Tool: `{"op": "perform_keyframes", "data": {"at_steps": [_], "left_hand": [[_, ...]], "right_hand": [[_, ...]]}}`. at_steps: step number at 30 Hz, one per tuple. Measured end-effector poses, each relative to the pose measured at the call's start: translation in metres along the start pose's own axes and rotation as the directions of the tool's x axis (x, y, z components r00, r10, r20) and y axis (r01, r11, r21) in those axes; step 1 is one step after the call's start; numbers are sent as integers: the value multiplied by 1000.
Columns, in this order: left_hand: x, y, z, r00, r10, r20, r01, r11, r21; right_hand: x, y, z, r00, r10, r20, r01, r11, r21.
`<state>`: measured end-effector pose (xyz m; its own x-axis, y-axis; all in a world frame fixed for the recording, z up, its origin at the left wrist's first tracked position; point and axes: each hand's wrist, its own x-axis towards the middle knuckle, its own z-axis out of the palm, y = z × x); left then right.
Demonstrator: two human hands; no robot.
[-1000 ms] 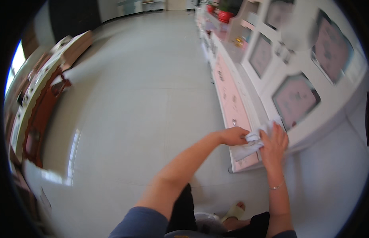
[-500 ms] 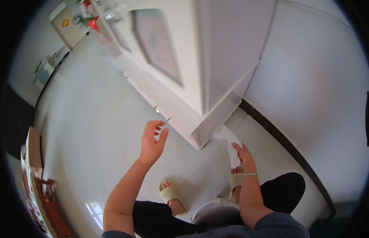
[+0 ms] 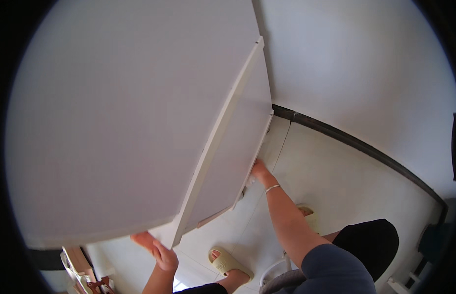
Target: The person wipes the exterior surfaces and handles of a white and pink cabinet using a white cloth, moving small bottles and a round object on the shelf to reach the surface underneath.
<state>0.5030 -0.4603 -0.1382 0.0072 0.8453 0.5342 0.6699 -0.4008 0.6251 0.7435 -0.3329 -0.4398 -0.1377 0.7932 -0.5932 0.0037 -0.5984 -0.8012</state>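
A tall white cabinet (image 3: 115,132) fills the left and middle of the view. At its near front corner is my left hand (image 3: 162,255), touching the edge with fingers stretched along the front; their tips are partly hidden by the cabinet. My right hand (image 3: 260,171) reaches down to the cabinet's bottom edge on the side panel, its fingers mostly tucked out of sight beneath it. A bit of white cloth (image 3: 250,182) shows below that hand, close to the floor. Most of the cloth is hidden by the cabinet.
Pale tiled floor (image 3: 316,157) lies beside the cabinet, bounded by a dark skirting (image 3: 355,142) along the white wall (image 3: 350,59). My slippered foot (image 3: 225,262) is below the cabinet. A seat (image 3: 282,281) is under me. Brown furniture (image 3: 86,274) stands at lower left.
The view has moved in over the cabinet's side. My left hand has come to its front corner. My right hand, with the cloth, has reached in to the cabinet's bottom edge.
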Motion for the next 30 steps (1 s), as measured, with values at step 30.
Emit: {"op": "perform_keyframes", "data": {"at_steps": [30], "left_hand": [[22, 17, -17, 979, -46, 199, 50, 999, -14]], "right_hand": [[-183, -58, -130, 953, 301, 26, -288, 931, -226]]}}
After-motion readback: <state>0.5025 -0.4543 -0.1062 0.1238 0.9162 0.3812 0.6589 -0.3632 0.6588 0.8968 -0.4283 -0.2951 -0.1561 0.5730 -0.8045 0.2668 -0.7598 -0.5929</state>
